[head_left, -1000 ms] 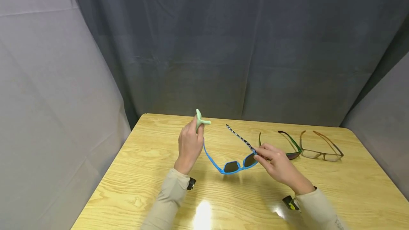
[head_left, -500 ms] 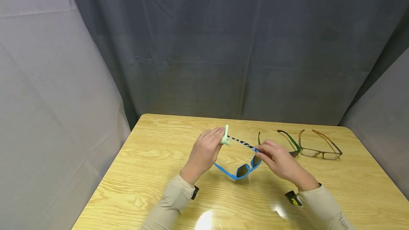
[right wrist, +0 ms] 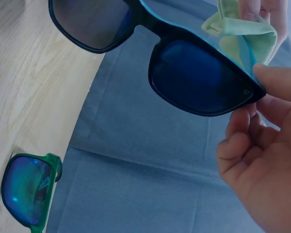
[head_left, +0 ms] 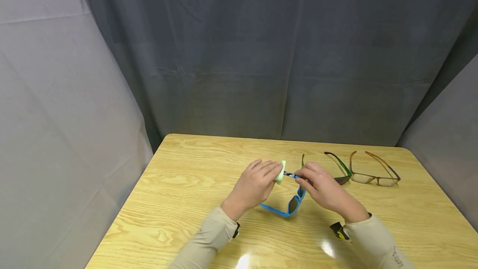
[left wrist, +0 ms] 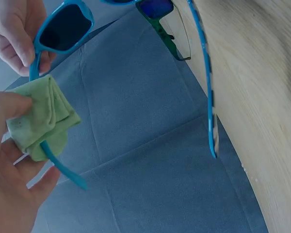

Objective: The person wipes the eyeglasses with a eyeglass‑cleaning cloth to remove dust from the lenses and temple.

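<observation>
Blue-framed sunglasses (right wrist: 199, 77) with dark lenses are held up over the table, their arms unfolded. My right hand (head_left: 326, 188) pinches them at the hinge corner, thumb on the base of one arm. A folded light-green cloth (left wrist: 43, 116) is wrapped round that same arm, whose blue tip sticks out past it. My left hand (head_left: 254, 184) grips the arm through this cloth, thumb on top, close to the right hand. The other arm (left wrist: 208, 82), blue outside and patterned inside, hangs free in the left wrist view.
Green-framed sunglasses (head_left: 342, 179) lie on the wooden table (head_left: 160, 202) just behind my right hand. To their right are brown-framed eyeglasses (head_left: 375, 179) with clear lenses. A dark curtain (head_left: 231, 53) hangs behind the table.
My left hand has moved right and slightly down with the cloth, from beside the sunglasses onto the arm and along it towards the hinge. The sunglasses have turned; my right hand stays nearly in place.
</observation>
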The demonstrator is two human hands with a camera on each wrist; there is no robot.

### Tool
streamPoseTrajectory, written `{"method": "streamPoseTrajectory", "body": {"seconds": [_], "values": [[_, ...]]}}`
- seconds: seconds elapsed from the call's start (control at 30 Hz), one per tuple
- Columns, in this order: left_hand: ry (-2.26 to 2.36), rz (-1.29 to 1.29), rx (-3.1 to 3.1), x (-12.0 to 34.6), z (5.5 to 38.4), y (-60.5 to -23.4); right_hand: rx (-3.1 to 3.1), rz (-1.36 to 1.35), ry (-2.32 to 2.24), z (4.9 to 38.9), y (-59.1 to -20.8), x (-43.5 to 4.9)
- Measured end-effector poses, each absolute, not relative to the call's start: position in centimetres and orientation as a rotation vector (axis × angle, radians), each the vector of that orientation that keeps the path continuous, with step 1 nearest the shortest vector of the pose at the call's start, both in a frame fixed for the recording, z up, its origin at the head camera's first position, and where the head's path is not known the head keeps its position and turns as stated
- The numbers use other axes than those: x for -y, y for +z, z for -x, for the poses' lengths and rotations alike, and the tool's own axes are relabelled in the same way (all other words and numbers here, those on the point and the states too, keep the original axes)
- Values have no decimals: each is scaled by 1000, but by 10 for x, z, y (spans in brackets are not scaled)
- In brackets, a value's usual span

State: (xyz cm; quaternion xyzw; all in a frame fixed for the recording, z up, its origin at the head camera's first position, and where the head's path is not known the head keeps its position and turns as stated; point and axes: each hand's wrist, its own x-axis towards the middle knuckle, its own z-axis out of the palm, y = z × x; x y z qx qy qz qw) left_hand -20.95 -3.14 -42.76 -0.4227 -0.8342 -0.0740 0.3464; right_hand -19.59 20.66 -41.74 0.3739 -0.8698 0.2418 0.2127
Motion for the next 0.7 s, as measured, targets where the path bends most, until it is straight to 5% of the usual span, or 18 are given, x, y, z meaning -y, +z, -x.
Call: {"method": "streamPoseTrajectory", "body": {"seconds": [0.7], "values": [[-168, 1162, 2179, 24, 208, -431, 2353, -1104, 589, 203, -414, -200]]}}
